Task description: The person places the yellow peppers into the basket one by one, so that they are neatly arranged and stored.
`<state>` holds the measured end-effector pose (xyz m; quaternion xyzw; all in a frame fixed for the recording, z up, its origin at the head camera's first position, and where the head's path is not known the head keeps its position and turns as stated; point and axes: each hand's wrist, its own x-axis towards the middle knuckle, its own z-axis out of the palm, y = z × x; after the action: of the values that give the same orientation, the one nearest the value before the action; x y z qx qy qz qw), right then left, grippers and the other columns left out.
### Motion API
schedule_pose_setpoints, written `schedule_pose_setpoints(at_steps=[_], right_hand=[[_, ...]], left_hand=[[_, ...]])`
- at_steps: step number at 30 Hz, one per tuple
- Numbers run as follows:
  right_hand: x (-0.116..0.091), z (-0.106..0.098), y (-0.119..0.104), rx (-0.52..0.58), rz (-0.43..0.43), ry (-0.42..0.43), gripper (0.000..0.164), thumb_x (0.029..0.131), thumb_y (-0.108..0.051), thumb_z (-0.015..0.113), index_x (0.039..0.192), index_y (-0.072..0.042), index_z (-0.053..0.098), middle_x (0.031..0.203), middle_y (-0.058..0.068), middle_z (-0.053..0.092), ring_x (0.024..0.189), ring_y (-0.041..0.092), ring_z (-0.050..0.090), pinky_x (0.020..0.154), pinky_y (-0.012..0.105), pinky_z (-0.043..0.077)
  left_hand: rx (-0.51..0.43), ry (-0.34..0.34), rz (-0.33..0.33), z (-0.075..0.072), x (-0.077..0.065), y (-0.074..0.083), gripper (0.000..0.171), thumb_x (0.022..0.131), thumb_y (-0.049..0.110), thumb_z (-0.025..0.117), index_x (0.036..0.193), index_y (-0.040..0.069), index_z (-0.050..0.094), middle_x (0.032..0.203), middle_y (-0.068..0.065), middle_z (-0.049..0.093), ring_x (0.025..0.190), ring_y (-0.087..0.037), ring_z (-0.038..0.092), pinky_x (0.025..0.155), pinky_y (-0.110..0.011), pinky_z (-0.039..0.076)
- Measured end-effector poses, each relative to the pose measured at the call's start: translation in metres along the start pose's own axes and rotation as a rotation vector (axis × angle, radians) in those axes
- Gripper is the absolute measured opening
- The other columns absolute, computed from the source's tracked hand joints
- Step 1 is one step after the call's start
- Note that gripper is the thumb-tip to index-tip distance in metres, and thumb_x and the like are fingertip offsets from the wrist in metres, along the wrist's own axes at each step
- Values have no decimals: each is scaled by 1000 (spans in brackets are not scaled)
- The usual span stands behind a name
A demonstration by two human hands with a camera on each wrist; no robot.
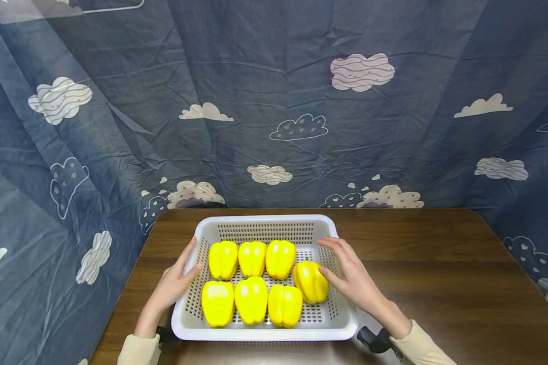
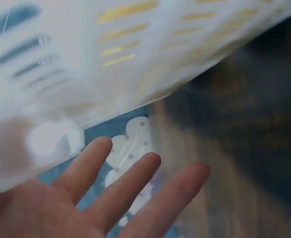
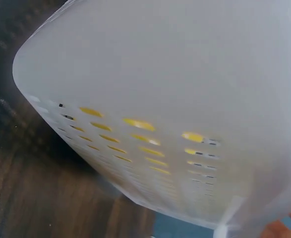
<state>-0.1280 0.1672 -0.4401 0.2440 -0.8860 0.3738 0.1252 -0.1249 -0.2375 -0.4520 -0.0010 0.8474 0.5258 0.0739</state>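
A white perforated plastic basket [image 1: 265, 334] stands on the table with several yellow bell peppers [image 1: 251, 300] inside. They lie in a back row and a front row, and a single bell pepper [image 1: 311, 285] sits at the right, slightly tilted. My left hand [image 1: 173, 284] is at the basket's left side, its thumb reaching over the rim; in the left wrist view its fingers [image 2: 130, 193] are extended and spread below the basket's outer wall. Over the right rim reaches my right hand [image 1: 353, 276], fingers extended, thumb tip beside the right-hand pepper; contact is unclear.
The brown wooden table [image 1: 438, 284] extends to the right of the basket. A dark blue curtain [image 1: 274, 101] with cloud prints hangs behind the table and along its left side. Dark wrist devices [image 1: 374, 339] show near the cream sleeves.
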Motion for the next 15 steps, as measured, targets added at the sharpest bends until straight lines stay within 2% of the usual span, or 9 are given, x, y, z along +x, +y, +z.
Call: schedule_pose_setpoints(at_steps=[3,5,7,9,11,13,15], right_hand=[[1,-2,0,-13,-7,38,60,80,-6,75,134,-5,49,135,12,45,123,31,41,98,57,39],[0,-4,-1,-28,-7,54,60,80,-8,75,134,-5,49,136,12,44,122,30,41,96,57,40],[0,-6,-1,-40,-9,64,61,81,-10,75,135,-4,48,138,13,43,122,31,39,95,57,40],[0,-8,-2,-60,-5,67,62,81,-12,75,136,-4,46,140,14,41,123,32,37,94,59,40],[0,-10,-3,-73,-1,69,63,82,-14,74,138,-4,45,143,16,37,126,34,34,95,60,39],[0,-12,-4,-89,6,67,65,83,-16,73,139,-5,43,146,16,33,129,36,30,95,62,37],[0,-14,-5,-104,21,60,67,84,-19,73,141,-6,41,149,16,29,132,37,25,96,65,35]], left_hand=[[23,-11,6,-3,-3,4,70,96,29,59,154,30,19,143,-28,37,79,-29,69,52,-38,57],[19,-55,21,-7,-5,5,72,96,26,58,154,28,16,147,-28,32,82,-31,68,55,-38,57],[16,-103,33,-11,-9,7,73,97,24,57,155,25,14,151,-26,24,93,-37,65,58,-38,58],[52,-139,66,-16,-12,9,73,97,24,56,155,20,13,153,-27,16,112,-48,53,64,-44,58],[121,-143,105,-21,-16,14,72,97,27,56,155,17,14,155,-27,10,129,-53,32,77,-56,53],[215,-123,139,-25,-19,21,72,96,30,56,154,14,16,155,-28,7,135,-55,12,90,-67,39],[295,-93,171,-27,-22,29,72,96,32,56,154,13,19,154,-30,7,136,-56,4,95,-76,21]])
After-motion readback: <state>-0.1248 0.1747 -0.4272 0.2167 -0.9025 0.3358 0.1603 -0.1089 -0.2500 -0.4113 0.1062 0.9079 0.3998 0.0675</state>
